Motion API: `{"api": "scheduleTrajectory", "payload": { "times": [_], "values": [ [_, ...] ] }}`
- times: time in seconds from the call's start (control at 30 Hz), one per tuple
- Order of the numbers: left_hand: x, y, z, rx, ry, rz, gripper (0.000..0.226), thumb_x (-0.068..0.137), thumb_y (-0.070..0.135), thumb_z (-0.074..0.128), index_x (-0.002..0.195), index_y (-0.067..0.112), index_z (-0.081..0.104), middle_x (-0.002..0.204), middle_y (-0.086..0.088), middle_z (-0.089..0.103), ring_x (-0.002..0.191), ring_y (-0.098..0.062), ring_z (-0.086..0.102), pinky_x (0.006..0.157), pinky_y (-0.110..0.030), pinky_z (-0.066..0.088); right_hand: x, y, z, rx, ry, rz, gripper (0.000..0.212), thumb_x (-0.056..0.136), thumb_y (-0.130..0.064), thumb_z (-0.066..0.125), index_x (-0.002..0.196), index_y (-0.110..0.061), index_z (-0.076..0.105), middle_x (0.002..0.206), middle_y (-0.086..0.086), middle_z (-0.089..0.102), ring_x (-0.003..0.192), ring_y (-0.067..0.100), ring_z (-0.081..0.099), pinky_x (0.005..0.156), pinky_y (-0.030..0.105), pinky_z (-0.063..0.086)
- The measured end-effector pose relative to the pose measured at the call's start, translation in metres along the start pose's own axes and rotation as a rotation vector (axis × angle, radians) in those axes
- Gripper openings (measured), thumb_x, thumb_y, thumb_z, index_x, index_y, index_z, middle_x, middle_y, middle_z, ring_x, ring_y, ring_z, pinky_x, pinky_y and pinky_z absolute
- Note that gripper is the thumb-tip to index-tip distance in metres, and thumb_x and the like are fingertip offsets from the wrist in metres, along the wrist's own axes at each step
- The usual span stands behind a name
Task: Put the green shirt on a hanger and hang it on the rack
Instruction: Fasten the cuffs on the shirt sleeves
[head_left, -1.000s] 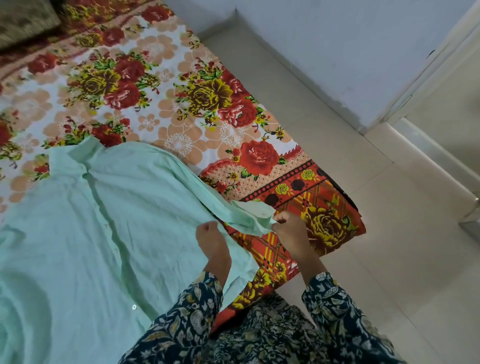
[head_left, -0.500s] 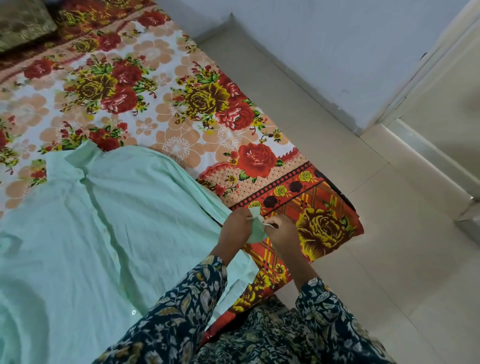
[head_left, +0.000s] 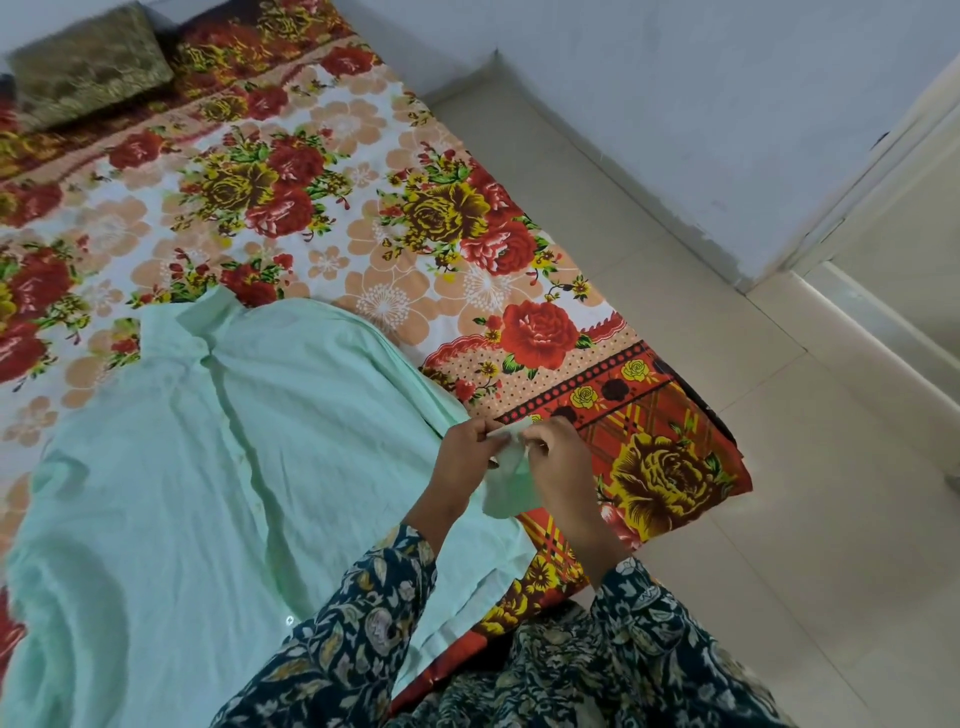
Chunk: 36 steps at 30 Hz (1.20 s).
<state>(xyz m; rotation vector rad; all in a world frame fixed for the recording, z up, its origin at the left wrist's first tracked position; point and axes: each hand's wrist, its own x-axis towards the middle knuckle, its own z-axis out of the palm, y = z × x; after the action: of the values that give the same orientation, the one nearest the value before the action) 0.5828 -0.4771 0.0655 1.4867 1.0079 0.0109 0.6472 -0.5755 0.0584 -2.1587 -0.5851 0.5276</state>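
A pale green shirt (head_left: 197, 467) lies flat, front up and buttoned, on a floral bedsheet (head_left: 363, 171), collar toward the far side. Its right sleeve runs down to the bed's near right corner. My left hand (head_left: 465, 454) and my right hand (head_left: 558, 457) are close together there, both pinching the sleeve's cuff (head_left: 511, 467), which is lifted slightly off the sheet. No hanger and no rack are in view.
A dark patterned pillow (head_left: 88, 62) lies at the bed's far left. Beige tiled floor (head_left: 779, 519) runs along the bed's right side, bounded by a pale wall (head_left: 675, 104) and a doorway step (head_left: 883, 322) at far right.
My hands were apart along the sleeve end a second ago. They have come together on the cuff, which is now bunched and raised between my fingers.
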Motion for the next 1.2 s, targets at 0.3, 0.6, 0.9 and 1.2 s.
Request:
{"api": "scheduleTrajectory", "payload": {
  "times": [0.3,0.6,0.9,1.2],
  "values": [
    [0.001,-0.020,0.010,0.032,0.108,-0.118,0.007,0.090,0.012,0.054,0.089,0.006,0.055,0.086,-0.012,0.059,0.079,-0.026,0.056,0.079,-0.048,0.053,-0.002,0.029,0.004,0.202,0.147,0.391,0.019,0.086,0.001,0.051,0.095,-0.003,0.067,0.097,0.006,0.062,0.091,0.018,0.055,0.078,0.025,0.040],
    [0.002,-0.036,0.024,0.313,0.019,-0.036,0.022,0.089,0.009,0.053,0.107,0.002,0.061,0.094,-0.008,0.061,0.085,-0.020,0.055,0.076,-0.038,0.049,-0.032,0.126,0.007,0.013,-0.226,0.725,0.021,0.082,-0.010,0.061,0.063,-0.002,0.059,0.068,0.010,0.054,0.071,0.022,0.052,0.064,0.025,0.036],
    [-0.010,-0.057,0.017,0.393,0.085,-0.046,0.011,0.090,0.015,0.051,0.085,0.007,0.057,0.073,-0.002,0.055,0.068,-0.017,0.048,0.056,-0.027,0.037,-0.061,0.105,0.066,-0.328,-0.077,0.133,0.012,0.077,-0.001,0.054,0.085,0.000,0.063,0.085,0.014,0.060,0.082,0.028,0.056,0.061,0.034,0.046],
    [-0.014,-0.079,0.005,0.412,0.112,-0.108,0.014,0.090,0.018,0.051,0.086,0.007,0.059,0.077,-0.003,0.058,0.078,-0.023,0.056,0.069,-0.039,0.049,-0.060,0.113,0.087,-0.068,-0.124,0.325,0.018,0.081,0.004,0.044,0.069,-0.006,0.052,0.076,0.013,0.050,0.077,0.019,0.042,0.056,0.021,0.027]
  ]
}}
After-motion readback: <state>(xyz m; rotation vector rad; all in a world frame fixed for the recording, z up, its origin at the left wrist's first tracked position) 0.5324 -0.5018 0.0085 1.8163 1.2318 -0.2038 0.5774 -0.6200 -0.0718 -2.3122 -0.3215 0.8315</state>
